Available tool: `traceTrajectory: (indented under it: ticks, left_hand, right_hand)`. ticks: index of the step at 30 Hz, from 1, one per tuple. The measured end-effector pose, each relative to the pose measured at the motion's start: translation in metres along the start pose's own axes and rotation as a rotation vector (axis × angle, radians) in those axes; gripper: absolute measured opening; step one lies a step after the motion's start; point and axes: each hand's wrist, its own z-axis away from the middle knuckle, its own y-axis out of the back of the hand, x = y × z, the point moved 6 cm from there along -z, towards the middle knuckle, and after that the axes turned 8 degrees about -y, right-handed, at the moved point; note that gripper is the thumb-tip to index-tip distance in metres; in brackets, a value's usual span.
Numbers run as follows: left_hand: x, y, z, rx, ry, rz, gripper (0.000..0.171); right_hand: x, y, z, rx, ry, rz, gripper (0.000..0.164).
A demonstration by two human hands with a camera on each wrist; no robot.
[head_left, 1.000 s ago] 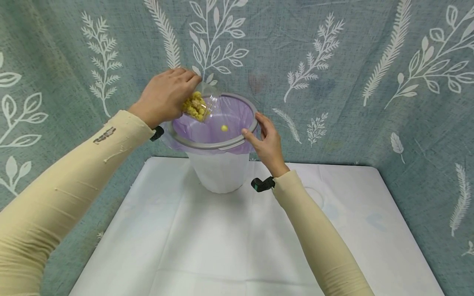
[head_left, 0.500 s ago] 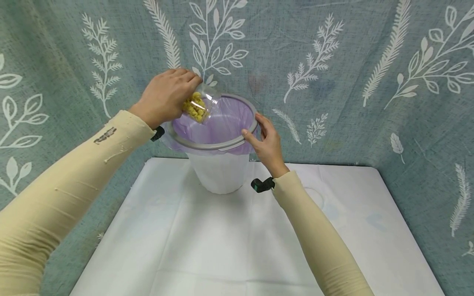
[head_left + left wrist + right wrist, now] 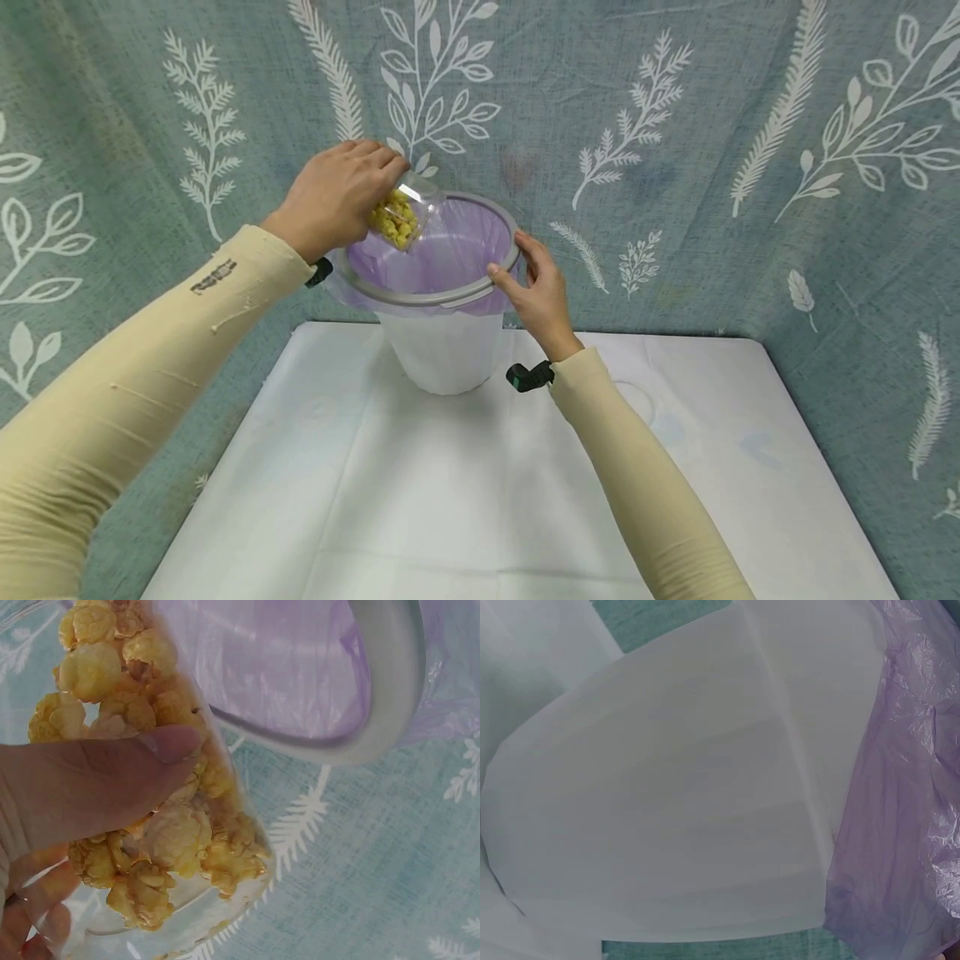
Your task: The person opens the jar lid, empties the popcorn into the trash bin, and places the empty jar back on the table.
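My left hand [image 3: 341, 196] grips a clear plastic jar [image 3: 426, 193], which is tilted over the left side of a bin. Yellow popcorn [image 3: 395, 221] fills part of the jar; in the left wrist view my thumb [image 3: 97, 780] presses across its side. The white bin [image 3: 442, 354] stands upright, lined with a thin purple bag [image 3: 457, 254] that folds out under a grey rim ring [image 3: 427, 298]. With thumb and fingers, my right hand [image 3: 542, 292] holds the ring's right side. The right wrist view shows only the bin's wall [image 3: 667, 787] and the overhanging bag [image 3: 892, 825].
A white-covered table [image 3: 420, 492] carries the bin near its back edge. Close behind and along both sides hangs a blue-green curtain [image 3: 517, 108] with white leaf prints.
One yellow popcorn piece seen over the bag's opening a second ago is out of sight inside. The jar has turned slightly; both hands have kept their places.
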Motion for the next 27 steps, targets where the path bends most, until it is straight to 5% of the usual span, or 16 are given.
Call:
traceTrajectory:
  ticks: [27]
  left_hand:
    - [0.0049,-0.0028,0.0007,0.003,-0.064,-0.051,0.057]
  right_hand:
    - [-0.0005,0.0001,0.0001,-0.008,0.017,-0.003,0.065]
